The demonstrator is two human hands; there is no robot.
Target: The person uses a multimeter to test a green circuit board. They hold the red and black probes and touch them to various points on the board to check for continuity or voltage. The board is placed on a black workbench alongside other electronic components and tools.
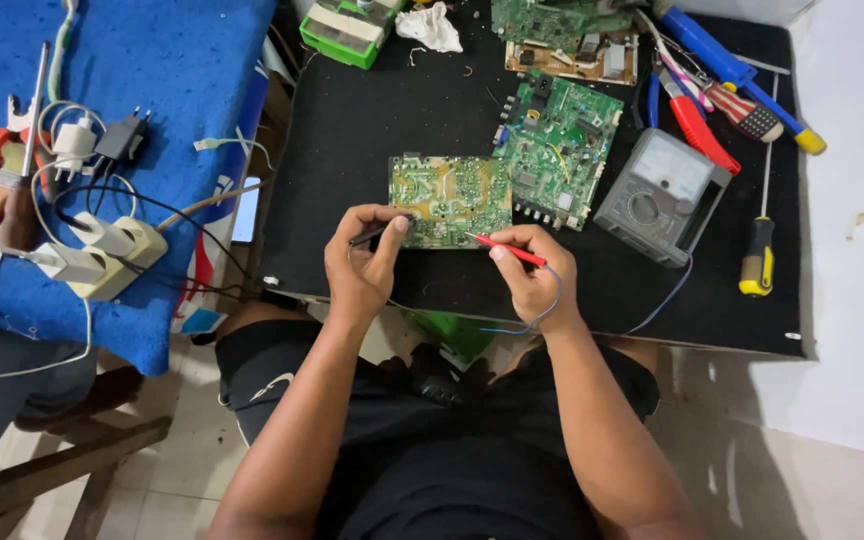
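Head view looks straight down on a person probing a small green circuit board (450, 199) that lies flat on a black mat (372, 120) covering the counter. Left hand (362, 265) has its grip closed around a black probe (370, 235), whose tip meets the lower left edge of the board; right hand (534, 275) pinches a red probe (505, 249) like a pen, tip touching the board's lower right edge, with a thin blue lead (542, 318) looping back under the wrist. To do this well, I judge that both tips should sit firmly on single solder points without bridging neighbours, wrists braced on the mat, and eyes should go to the grey analogue meter (660, 195) lying to the right of the board. A larger green board (557, 150) touches the small board's upper right corner, and more boards lie beyond it. Farther right of the board are red-handled pliers (697, 130), a blue tool (732, 65) and a yellow-handled screwdriver (757, 255). Left of the board, off the mat, a blue cloth (172, 70) carries white plug adapters (112, 250), chargers and a hammer (12, 190). Pale floor tiles show below, and a white wall stands at the right.
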